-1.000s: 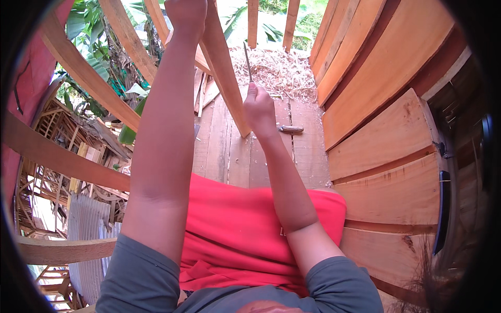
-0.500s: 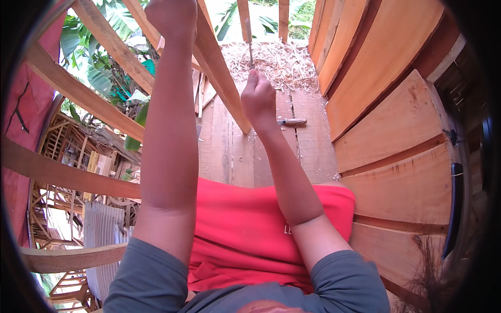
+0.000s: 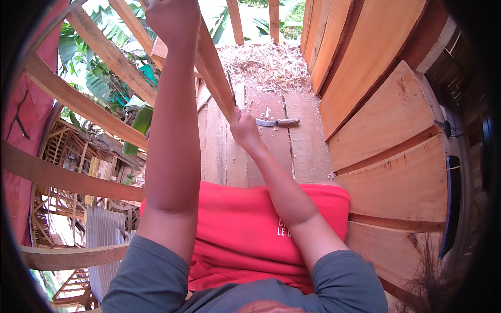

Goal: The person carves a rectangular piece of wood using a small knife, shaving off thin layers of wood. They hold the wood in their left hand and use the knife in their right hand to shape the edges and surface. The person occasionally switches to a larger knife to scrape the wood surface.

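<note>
My left hand (image 3: 172, 20) is at the top edge, its fingers closed and partly cut off by the frame. It is at the upper part of a long squared wooden batten (image 3: 213, 65), which slants down toward the middle. Closed around a slim tool is my right hand (image 3: 243, 129), its fist beside the batten's lower end. The tool's thin dark blade (image 3: 231, 86) points away from me along the batten's right side; its handle is hidden in the fist. Just right of this hand, a curved knife (image 3: 286, 122) with a wooden handle lies on the floorboards (image 3: 263, 161).
Curled wood shavings (image 3: 266, 65) are heaped at the far end. A plank wall (image 3: 378, 112) rises on the right, and slanting wooden rails (image 3: 86, 96) bound the left. Red cloth (image 3: 235, 224) covers my lap. A phone-like dark object (image 3: 451, 206) hangs at right.
My right hand has come down and left, bringing the blade from above the shavings to the batten's side. The view has shifted slightly, and more of the curved knife shows.
</note>
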Available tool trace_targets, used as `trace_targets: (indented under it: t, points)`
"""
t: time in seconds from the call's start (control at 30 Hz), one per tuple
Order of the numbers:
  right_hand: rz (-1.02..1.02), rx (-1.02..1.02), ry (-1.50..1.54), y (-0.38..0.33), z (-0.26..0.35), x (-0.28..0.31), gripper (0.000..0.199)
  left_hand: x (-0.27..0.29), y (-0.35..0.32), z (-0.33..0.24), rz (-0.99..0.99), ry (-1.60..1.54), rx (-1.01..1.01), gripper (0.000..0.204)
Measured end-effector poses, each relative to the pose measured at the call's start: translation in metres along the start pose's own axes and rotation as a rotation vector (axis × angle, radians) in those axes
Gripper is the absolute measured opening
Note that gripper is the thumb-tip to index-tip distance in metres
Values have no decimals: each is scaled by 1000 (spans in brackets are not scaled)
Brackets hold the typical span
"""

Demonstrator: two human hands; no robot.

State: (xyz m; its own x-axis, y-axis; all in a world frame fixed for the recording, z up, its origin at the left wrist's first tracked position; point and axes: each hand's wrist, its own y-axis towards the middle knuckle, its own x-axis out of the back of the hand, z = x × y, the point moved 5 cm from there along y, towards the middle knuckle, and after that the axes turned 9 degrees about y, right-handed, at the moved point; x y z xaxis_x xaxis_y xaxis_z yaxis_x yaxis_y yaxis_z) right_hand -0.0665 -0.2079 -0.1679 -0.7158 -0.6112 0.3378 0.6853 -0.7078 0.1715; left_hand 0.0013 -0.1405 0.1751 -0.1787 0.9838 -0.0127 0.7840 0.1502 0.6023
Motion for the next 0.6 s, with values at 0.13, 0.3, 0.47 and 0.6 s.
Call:
trace_targets:
  t: [0.13, 0.3, 0.47, 0.6]
  points:
    - [186, -83, 114, -13, 50, 6, 51, 24, 26, 34, -53, -30, -39, 56]
    - [-66, -14, 417, -22, 125, 72, 54, 32, 15, 31, -25, 16, -37, 56]
    - [105, -91, 52, -16, -2, -12, 54, 19, -3, -2, -60, 104, -86, 58]
    - [84, -87, 277, -23, 80, 37, 54, 35, 1, 12, -137, 113, -161, 58]
